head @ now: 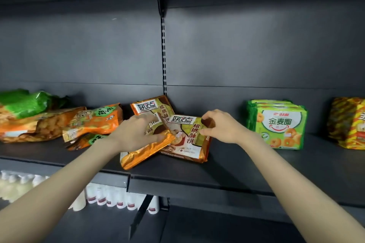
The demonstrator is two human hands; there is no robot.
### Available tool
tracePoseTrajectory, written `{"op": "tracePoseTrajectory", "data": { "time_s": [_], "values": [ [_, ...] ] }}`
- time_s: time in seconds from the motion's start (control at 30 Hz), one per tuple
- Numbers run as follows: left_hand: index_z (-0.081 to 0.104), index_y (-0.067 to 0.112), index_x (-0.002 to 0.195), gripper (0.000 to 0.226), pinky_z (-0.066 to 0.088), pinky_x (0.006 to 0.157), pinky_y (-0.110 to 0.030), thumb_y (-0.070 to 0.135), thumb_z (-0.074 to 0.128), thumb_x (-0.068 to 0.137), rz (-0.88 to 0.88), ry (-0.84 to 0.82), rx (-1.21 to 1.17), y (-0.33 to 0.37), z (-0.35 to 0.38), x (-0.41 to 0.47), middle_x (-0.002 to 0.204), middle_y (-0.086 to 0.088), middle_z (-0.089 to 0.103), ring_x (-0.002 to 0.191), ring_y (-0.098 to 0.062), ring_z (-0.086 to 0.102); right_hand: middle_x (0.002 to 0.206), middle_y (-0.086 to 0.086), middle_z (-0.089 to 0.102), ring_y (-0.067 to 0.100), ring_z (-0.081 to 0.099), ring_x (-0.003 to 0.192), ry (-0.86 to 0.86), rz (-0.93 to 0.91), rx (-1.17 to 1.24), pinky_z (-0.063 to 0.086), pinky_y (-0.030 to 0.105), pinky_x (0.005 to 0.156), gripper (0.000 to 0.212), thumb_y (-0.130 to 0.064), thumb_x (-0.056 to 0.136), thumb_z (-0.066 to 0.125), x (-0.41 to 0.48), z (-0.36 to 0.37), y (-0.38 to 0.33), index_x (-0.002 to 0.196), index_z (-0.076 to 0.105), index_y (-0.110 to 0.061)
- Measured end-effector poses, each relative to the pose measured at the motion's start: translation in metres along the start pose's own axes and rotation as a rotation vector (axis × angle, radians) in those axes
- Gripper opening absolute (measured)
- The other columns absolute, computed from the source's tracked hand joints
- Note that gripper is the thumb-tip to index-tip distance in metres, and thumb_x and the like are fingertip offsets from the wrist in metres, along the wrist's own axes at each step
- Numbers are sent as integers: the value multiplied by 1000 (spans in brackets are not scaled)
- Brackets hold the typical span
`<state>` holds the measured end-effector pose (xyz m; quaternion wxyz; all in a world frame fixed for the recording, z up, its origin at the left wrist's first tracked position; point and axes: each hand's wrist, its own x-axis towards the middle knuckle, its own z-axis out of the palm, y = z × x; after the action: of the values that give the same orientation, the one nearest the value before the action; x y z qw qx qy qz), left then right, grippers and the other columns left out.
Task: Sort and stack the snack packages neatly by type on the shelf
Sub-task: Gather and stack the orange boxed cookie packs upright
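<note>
Two bare forearms reach up from the bottom edge toward a dark shop shelf point(237, 163). Below its front lip, at lower left, a row of white bottles point(110, 197) stands on a lower level.

In the middle of the matte black shelf board, the hands work close together without touching. The left hand point(136, 132) lies over a tilted pack point(146, 154) of walnut biscuits, fingers curled across its top, and the pack's crimped orange foil end points toward the viewer. The right hand point(219, 126) pinches the right edge of a flat pack point(187, 140) of the same kind, thumb below and bent fingers above. The tilted pack overlaps the flat one. Just behind them, a third pack point(152, 105) of that type leans at the back wall.

The sorting looks partly done. To the right, a green stack point(278, 124) of ring snacks sits squared and neat, and yellow and red packs point(347, 122) are grouped at the far right edge. The three walnut packs are not yet aligned. To the left, puffy orange bags point(94, 122) sprawl in a loose heap with a crumpled green bag point(25, 102) on top, apparently unsorted.

All the wrappers are glossy film, either flat rectangles or soft pillow shapes. Behind them rise a smooth dark back panel point(79, 55) and a slotted upright point(163, 55)
</note>
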<state>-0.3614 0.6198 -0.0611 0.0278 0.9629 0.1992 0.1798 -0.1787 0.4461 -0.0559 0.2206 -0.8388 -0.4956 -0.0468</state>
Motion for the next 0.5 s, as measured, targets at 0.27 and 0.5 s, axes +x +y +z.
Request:
{"op": "tracePoseTrajectory", "data": {
  "time_s": [0.27, 0.5],
  "values": [
    [34, 18, 142, 73, 44, 97, -38, 61, 48, 85, -91, -57, -123, -37, 14, -6, 140, -10, 46, 125, -27, 47, 138, 9, 41, 26, 44, 126, 69, 149, 86, 41, 37, 104, 61, -35, 86, 65, 3, 26, -16, 138, 42, -13],
    [30, 14, 137, 92, 48, 95, -40, 75, 44, 71, -376, -214, -439, -71, 32, -7, 128, -8, 52, 112, -23, 56, 148, 15, 20, 34, 31, 136, 241, 424, 319, 39, 46, 107, 82, -47, 86, 61, 14, 47, -12, 146, 20, -8]
  ]
}}
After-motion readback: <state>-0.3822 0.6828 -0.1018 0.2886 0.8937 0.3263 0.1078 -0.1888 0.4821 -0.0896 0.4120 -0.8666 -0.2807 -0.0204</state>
